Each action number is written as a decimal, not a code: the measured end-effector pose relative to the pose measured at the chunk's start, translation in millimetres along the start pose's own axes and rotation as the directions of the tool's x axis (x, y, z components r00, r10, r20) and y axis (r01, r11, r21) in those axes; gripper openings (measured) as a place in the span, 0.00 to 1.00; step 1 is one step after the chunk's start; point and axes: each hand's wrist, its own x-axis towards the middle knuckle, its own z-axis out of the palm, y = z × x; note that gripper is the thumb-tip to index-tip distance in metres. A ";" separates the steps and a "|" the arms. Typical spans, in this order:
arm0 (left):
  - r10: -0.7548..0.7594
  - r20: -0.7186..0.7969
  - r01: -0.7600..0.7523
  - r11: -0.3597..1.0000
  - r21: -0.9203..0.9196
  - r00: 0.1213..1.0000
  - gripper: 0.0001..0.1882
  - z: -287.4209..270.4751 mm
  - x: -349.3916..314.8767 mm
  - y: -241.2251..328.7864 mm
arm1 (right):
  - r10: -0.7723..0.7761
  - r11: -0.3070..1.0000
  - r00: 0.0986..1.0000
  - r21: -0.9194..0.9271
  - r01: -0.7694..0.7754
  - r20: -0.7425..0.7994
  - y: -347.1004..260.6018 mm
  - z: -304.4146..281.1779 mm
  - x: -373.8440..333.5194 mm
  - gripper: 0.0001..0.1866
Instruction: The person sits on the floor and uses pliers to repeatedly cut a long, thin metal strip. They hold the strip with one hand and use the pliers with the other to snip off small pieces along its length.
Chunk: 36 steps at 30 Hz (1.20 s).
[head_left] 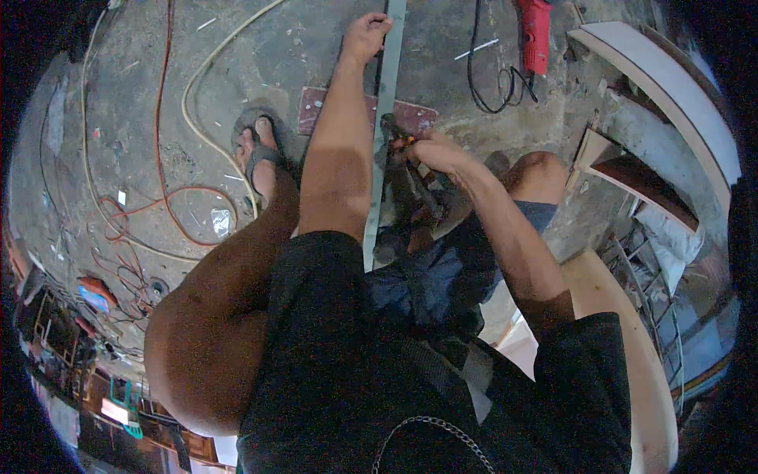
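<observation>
A long, narrow, pale grey-green strip (388,71) runs from the top edge of the view down between my legs. My left hand (369,38) is at its far part, fingers curled against the left edge. Closer to me, my right hand (438,152) is closed around a dark hand tool (388,123) with orange on it. The tool's dark head meets the strip's right edge; its exact kind is hard to make out in the shadow. Under the strip lies a reddish-brown flat board (416,116) on the floor.
A red power tool (535,39) with a black cord lies at the far right. Curved white-edged panels (663,87) stand at right. An orange hose (162,118) and a cream hose (189,99) snake over the concrete floor at left, near my sandalled foot (264,154).
</observation>
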 end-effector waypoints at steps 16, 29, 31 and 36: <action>0.064 0.062 -0.058 0.993 -0.107 0.996 0.15 3.3 14.8 -16.4 | 0.061 0.994 0.998 -0.093 -0.060 0.002 2.8 -14.6 3.6 0.15; 0.007 0.019 -0.007 1.000 0.019 1.000 0.18 0.4 11.0 -9.5 | 0.043 0.990 0.999 -0.134 -0.044 -0.011 13.4 -14.4 26.0 0.13; -0.018 0.027 0.017 1.000 0.024 0.999 0.18 2.7 8.2 -8.9 | 0.071 0.977 0.997 -0.201 -0.077 -0.035 7.4 -13.7 26.1 0.13; 0.038 -0.035 -0.038 0.999 0.007 0.999 0.17 4.4 14.9 -22.3 | 0.184 0.963 0.983 -0.198 -0.182 -0.008 -7.4 -11.5 31.4 0.15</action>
